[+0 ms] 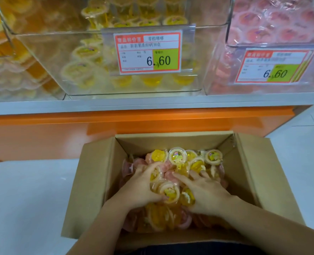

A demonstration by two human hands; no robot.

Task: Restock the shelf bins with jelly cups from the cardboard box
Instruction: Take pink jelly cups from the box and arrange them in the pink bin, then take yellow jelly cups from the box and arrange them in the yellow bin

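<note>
Head view: cardboard box (97,181) holds yellow, pink jelly cups (177,156). Left hand (141,184) fingers curled round cups; right hand (205,192) fingers spread, resting on cups.

Single head cam, wide-angle, aimed forward and steeply down. Close range: cardboard box (97,181) sits right below, left hand (139,186) and right hand (207,194) among jelly cups (177,156) at lower centre. Shelf bins (51,70) fill the top, faced head-on, near.
</note>
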